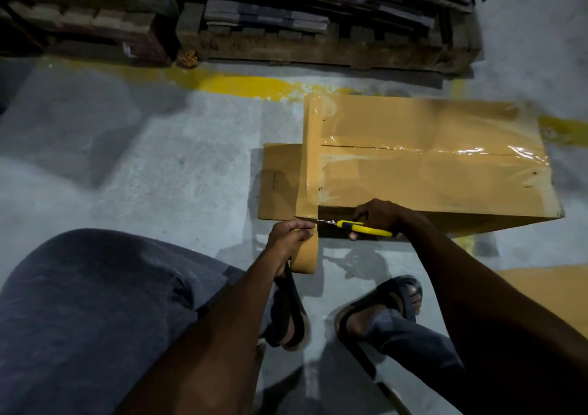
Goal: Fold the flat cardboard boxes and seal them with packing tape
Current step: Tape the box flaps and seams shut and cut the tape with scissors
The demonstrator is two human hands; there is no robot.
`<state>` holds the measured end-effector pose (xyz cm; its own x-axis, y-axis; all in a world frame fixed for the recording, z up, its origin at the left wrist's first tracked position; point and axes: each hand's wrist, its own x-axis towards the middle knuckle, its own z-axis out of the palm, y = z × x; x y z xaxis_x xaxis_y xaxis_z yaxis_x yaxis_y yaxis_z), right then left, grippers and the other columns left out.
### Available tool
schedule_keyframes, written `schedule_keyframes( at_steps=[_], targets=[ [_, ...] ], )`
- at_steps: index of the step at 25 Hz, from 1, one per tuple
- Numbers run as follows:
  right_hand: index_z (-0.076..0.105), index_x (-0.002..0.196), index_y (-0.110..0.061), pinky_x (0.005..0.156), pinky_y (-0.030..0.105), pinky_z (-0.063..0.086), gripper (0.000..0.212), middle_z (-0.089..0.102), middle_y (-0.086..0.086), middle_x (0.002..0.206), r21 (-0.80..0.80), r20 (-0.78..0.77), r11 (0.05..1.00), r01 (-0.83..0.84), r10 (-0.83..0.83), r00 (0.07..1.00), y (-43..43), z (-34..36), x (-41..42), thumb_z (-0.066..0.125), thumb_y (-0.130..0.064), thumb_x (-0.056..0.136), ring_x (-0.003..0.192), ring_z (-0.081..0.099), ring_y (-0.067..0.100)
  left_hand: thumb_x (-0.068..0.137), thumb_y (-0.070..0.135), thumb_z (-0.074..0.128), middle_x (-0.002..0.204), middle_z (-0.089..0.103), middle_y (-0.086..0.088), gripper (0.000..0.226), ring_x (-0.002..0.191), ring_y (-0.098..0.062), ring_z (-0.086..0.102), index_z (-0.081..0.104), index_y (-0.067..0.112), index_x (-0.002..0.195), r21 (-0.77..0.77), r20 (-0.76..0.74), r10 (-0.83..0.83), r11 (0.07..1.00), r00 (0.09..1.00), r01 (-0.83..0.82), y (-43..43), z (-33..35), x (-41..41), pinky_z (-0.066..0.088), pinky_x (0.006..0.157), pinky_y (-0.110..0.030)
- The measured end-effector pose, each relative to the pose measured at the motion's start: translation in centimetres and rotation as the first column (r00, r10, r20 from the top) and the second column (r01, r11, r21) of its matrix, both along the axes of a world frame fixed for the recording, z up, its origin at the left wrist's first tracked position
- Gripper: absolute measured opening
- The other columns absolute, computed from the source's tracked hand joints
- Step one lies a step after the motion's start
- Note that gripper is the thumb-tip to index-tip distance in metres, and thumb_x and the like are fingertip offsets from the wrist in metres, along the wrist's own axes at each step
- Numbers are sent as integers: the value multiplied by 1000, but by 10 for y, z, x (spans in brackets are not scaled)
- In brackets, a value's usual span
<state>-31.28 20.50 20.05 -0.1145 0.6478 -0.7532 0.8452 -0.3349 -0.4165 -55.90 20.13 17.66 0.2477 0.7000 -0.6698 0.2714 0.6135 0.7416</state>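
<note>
Your right hand (381, 216) clamps the yellow knife (364, 227), blade on the strip (310, 166) at the near left corner of the box (429, 173), while your left hand (290, 236) pinches the tape roll (306, 257) just below that corner. The box sits on the floor (159, 176), top seam already taped, so this looks like the cut-off: slice cleanly next, then press the loose end onto the box.

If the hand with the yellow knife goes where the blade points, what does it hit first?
Probably the brown tape strip stretched from the box, which the blade seems to touch; next, the left hand.
</note>
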Motion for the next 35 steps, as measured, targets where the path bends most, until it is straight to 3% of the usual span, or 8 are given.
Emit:
schedule_keyframes(
  at_steps=[5, 9, 13, 16, 23, 27, 31, 35],
  targets=[
    [72, 103, -23, 75, 29, 46, 46, 66, 0, 97, 27, 46, 1000, 9, -10, 999, -5, -2, -3, 85, -50, 68, 92, 61, 22, 80, 14, 71, 105, 69, 0, 13, 106, -26, 58, 77, 26, 81, -1, -29, -11, 1000, 1000, 11, 1, -3, -3, 45, 97, -43],
    [74, 89, -24, 62, 30, 55, 40, 74, 3, 79, -36, 47, 997, 72, -70, 996, -10, -2, -5, 85, -54, 65, 72, 69, 19, 79, 4, 70, 103, 71, -2, 20, 104, -25, 61, 77, 23, 81, -40, -37, 9, 999, 999, -10, -4, -5, -4, 47, 95, -37],
    [73, 106, -27, 58, 26, 50, 49, 74, 2, 89, -64, 127, 996, -55, 63, 990, -21, -9, -22, 77, -62, 72, 69, 64, 19, 81, 3, 67, 104, 71, 0, 22, 106, -23, 60, 74, 24, 80, -20, -100, -60, 998, 993, 58, -9, -1, -7, 46, 88, -31],
    [68, 118, -36, 71, 28, 49, 64, 73, 2, 109, 27, 281, 995, -99, 87, 956, -45, -12, -28, 71, -75, 67, 88, 64, 24, 80, 6, 62, 103, 70, 1, 22, 103, -23, 59, 74, 24, 74, -31, -182, -90, 996, 979, 86, 5, 22, -9, 46, 76, -29],
    [71, 110, -31, 60, 28, 45, 83, 74, 6, 88, 406, 280, 904, 136, -265, 923, -98, 33, -30, 53, -93, 58, 84, 70, 29, 86, -1, 53, 83, 64, 9, 25, 69, -8, 50, 73, 11, 94, 117, -212, -195, 968, 958, 223, 26, 122, -17, 37, 55, -22],
    [66, 114, -29, 68, 35, 49, 51, 73, 11, 96, 592, 211, 750, 295, -498, 841, -99, 66, -41, 65, -65, 77, 92, 67, 38, 73, -13, 46, 84, 66, 1, 46, 55, -13, 45, 72, 22, 87, 265, -228, -176, 935, 958, 235, 52, 159, -26, 32, 48, -20],
    [47, 118, -19, 67, 35, 44, 42, 68, 11, 102, 610, 180, 688, 394, -604, 777, -60, 61, -45, 60, -49, 92, 93, 65, 36, 67, -15, 53, 111, 63, -2, 54, 87, -29, 60, 72, 28, 93, 446, -331, -153, 844, 931, 297, 88, 171, -16, 43, 49, -24],
    [43, 118, -13, 67, 39, 48, 35, 61, 15, 106, 652, 274, 686, 323, -610, 744, -19, 37, -36, 59, -33, 94, 96, 58, 33, 68, -14, 56, 124, 58, -3, 55, 112, -27, 55, 71, 24, 105, 552, -401, -129, 756, 907, 352, 117, 174, 4, 46, 66, -26]
  ],
)
